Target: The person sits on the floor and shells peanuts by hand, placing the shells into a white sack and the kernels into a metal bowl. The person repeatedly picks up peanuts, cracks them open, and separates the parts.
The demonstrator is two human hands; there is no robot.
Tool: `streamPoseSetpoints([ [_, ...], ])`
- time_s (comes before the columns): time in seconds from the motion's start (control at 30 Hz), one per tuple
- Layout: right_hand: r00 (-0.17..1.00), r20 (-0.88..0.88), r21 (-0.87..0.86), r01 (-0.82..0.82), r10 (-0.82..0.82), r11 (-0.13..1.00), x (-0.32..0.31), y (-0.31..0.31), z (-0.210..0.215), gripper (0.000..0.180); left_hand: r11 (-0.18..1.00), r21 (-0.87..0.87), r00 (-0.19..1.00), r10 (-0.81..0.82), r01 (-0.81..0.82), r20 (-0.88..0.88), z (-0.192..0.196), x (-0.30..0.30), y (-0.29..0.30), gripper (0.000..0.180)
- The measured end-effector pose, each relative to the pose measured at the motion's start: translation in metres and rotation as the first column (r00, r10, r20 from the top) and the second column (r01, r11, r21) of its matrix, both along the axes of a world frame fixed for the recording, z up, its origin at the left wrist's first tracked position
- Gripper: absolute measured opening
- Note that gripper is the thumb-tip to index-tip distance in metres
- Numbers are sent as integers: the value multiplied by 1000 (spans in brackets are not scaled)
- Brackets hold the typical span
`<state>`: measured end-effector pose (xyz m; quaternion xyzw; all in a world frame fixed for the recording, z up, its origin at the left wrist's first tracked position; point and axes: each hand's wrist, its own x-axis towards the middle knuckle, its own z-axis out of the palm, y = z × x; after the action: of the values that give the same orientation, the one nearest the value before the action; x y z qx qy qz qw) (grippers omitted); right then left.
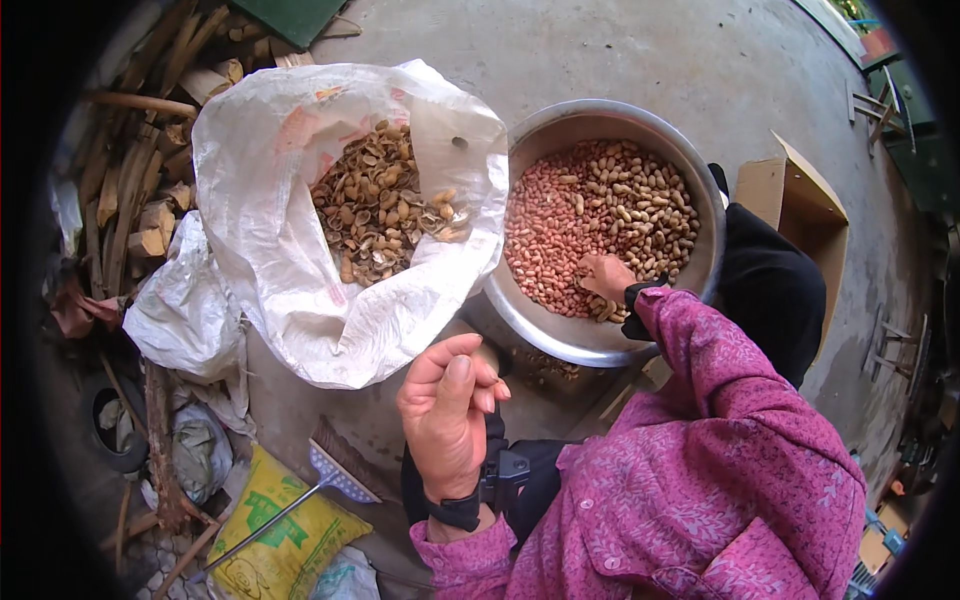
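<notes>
right hand (606,275): fingers buried in the peanuts (610,215), grip hidden, can't tell
left hand (445,415): fingertips pinched together, maybe on 1 nut
metal basin (700,180): around right fingers
shell sack (300,280): just beyond left fingertips

We see soft, even daylight with faint shadows only. The metal bowl (600,340) shows a mild sheen near seven o'clock. Fisheye bending and black vignette ring the rim; the centre stays sharp.

Magenta patterned sleeves (720,470), black wristbands (455,510)
</notes>
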<state>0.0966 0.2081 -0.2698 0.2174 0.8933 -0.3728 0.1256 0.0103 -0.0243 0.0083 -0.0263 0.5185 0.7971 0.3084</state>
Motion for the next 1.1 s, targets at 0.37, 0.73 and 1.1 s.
streamPoseSetpoints([
  [0.37, 941, 74, -355, 335, -331, 873, 12, 13, -51, 16, 1000, -10, 1000, -1, 1, -10, -1, -2, 0, 21],
  [0.73, 852, 193, -389, 522, -487, 759, 8, 37, -30, 17, 1000, 24, 1000, 4, -3, -19, 4, 0, 3, 20],
  [1.1, 991, 5, 225, 128, -133, 966, 24, 9, -45, 18, 1000, 7, 1000, 15, -15, -10, -1, -2, -11, 21],
])
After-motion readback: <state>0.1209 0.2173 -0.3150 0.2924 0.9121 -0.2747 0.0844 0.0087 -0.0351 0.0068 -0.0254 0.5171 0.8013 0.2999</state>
